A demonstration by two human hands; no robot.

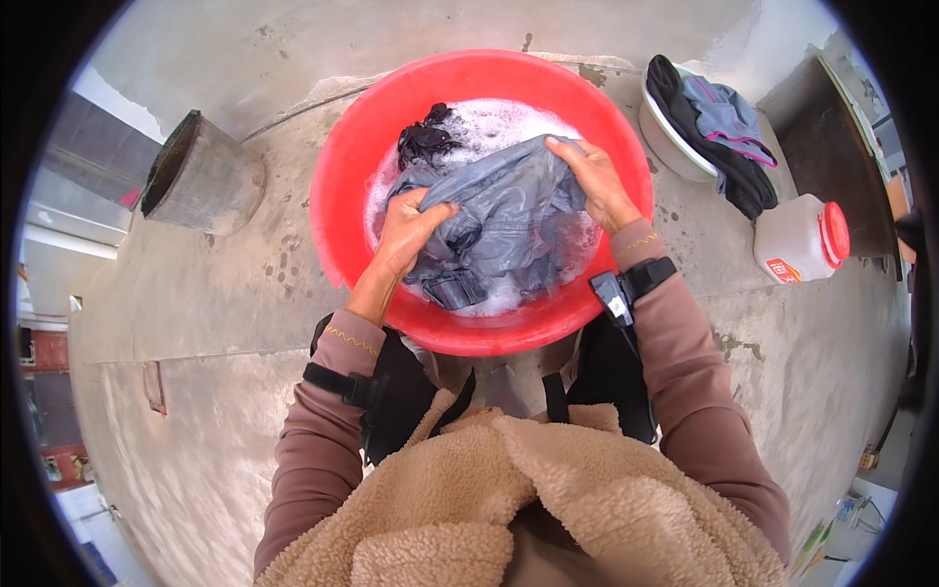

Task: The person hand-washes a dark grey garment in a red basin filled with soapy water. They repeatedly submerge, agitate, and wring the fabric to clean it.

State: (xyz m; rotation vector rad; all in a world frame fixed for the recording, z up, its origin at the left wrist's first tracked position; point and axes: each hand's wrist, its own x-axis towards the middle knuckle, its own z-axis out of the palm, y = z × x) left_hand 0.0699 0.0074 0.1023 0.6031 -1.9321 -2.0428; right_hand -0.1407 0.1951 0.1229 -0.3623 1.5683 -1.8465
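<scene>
A wet grey garment (pixel 504 210) stretches between my two hands over a large red basin (pixel 479 339). My left hand (pixel 411 230) grips its left side, thumb pressed on top. At the garment's upper right edge, my right hand (pixel 595 181) pinches the cloth between thumb and fingers. The lower part of the garment hangs into soapy water (pixel 499 119) with white foam. A bunched black cloth (pixel 425 139) lies in the suds at the basin's far left. The fingers beneath the cloth are partly hidden.
At the far right stands a white basin (pixel 675 147) with dark and grey-blue clothes (pixel 729 117) draped over its rim. Nearer is a translucent jug with a red lid (pixel 797 240). A grey bucket (pixel 210 176) stands at left on the concrete floor (pixel 215 303).
</scene>
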